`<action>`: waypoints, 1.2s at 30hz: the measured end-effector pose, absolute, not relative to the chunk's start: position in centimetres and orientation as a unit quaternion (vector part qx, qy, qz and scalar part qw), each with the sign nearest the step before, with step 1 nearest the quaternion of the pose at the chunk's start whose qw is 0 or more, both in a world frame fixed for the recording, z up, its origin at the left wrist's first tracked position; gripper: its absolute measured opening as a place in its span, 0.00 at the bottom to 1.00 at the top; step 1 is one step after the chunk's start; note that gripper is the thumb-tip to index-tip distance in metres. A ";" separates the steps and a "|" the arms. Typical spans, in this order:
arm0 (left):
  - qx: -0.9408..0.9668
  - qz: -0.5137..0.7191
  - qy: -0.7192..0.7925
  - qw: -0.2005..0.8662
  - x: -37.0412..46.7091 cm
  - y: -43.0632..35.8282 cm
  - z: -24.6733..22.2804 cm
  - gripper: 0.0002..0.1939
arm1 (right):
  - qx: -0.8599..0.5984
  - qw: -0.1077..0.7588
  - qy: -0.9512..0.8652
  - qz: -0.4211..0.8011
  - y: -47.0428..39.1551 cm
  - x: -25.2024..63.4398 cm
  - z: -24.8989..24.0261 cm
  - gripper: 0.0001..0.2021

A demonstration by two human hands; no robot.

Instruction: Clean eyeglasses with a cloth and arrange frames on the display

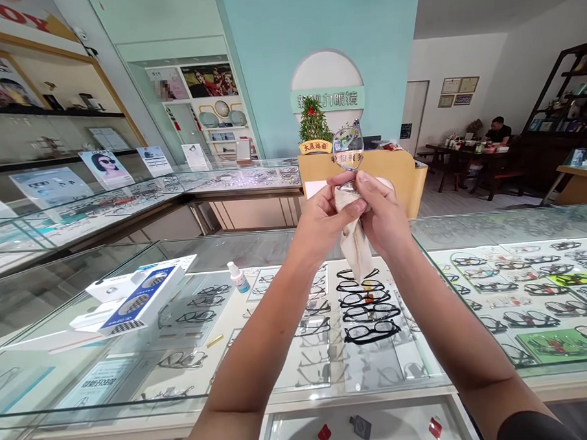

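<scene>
A pair of glasses [348, 146] is held up on its side above the display counter, one lens raised and the other end down between my two hands. A cream cloth [357, 249] hangs from my fingers, wrapped around the lower lens. My left hand [325, 218] pinches the cloth around that lens from the left, thumb across the front. On the right, my right hand [383, 209] closes its thumb and fingers on the glasses and the cloth's upper edge.
Below is a glass display counter [275, 247] with rows of glasses [371, 333]. On it are a spray bottle [238, 277] and a blue-and-white box [141, 301]. An open drawer [390, 423] is at the front. Behind stands a wooden desk [389, 177]; a person [498, 133] sits far right.
</scene>
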State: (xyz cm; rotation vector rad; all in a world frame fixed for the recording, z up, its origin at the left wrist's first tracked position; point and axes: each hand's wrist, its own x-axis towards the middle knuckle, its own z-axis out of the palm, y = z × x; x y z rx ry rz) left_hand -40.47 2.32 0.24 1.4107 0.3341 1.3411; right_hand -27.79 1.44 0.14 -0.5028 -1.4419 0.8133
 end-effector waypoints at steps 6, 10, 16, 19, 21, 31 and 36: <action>0.576 0.629 0.132 0.505 -39.3 2.2 -0.6 0.23 | -0.212 0.654 -0.624 0.372 0.7 -28.6 0.3 0.31; 0.564 0.671 0.141 0.461 -38.9 1.7 -0.7 0.22 | -0.220 0.647 -0.639 0.353 0.0 -28.9 0.4 0.27; 0.604 0.647 0.157 0.438 -40.4 1.8 0.0 0.25 | -0.187 0.662 -0.623 0.371 0.2 -28.0 0.8 0.19; 0.672 0.560 0.128 0.466 -41.5 2.4 0.4 0.23 | -0.139 0.677 -0.601 0.401 0.4 -27.5 0.9 0.16; 0.687 0.541 0.114 0.472 -41.6 2.7 0.3 0.24 | -0.132 0.682 -0.591 0.410 0.5 -27.7 0.8 0.17; 0.618 0.650 0.160 0.412 -40.2 3.9 -1.0 0.28 | -0.191 0.663 -0.625 0.366 1.3 -28.3 -0.1 0.23; 0.673 0.548 0.115 0.483 -41.2 4.2 -0.4 0.25 | -0.181 0.697 -0.598 0.350 1.6 -27.6 0.2 0.21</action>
